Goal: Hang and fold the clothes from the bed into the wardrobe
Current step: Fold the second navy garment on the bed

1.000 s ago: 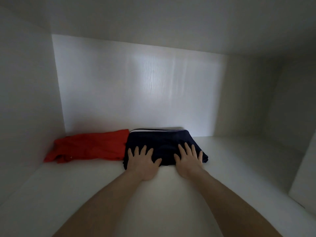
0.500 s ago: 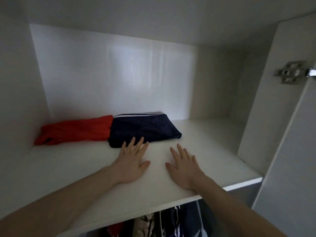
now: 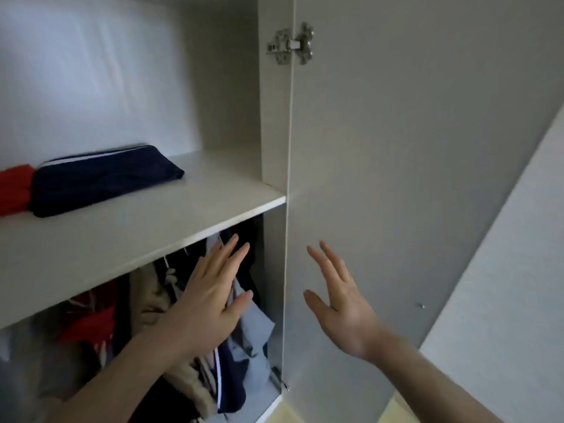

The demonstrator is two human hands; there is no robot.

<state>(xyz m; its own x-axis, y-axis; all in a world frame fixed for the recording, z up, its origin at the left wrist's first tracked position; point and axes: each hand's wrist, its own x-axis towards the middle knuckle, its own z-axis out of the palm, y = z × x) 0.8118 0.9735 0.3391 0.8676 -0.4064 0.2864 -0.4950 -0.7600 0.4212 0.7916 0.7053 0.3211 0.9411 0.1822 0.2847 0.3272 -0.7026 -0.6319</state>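
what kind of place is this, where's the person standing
Most likely a bedroom or dressing area, facing an open white wardrobe: a shelf holds a folded navy garment beside a red one, clothes hang below it, and a hinged door stands open on the right.
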